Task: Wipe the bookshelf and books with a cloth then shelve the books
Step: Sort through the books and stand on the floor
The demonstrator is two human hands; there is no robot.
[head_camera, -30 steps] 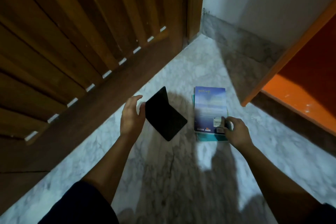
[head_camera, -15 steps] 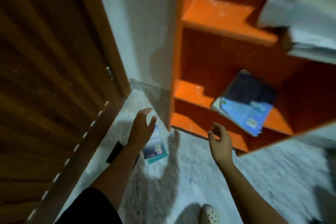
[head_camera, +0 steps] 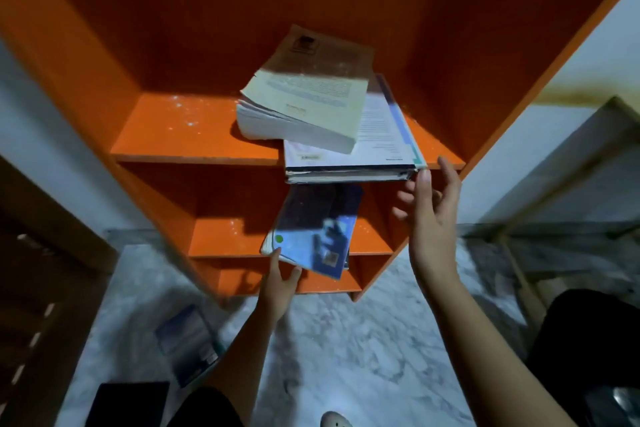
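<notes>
Head view: orange bookshelf (head_camera: 194, 146) seen from above. Upper shelf carries a thick pale book (head_camera: 304, 107) lying tilted across a white book (head_camera: 377, 146), whose front edge overhangs the shelf lip. Right hand (head_camera: 431, 215), fingers spread and released, is raised just beside that overhanging corner, gripping nothing. Left hand (head_camera: 280, 284), fingers loose, touches the lower edge of a blue book (head_camera: 311, 236) lying askew on the shelf below; a firm grasp cannot be confirmed. Another blue book (head_camera: 188, 343) and a black item (head_camera: 128, 404) lie on the marble floor (head_camera: 363, 340).
</notes>
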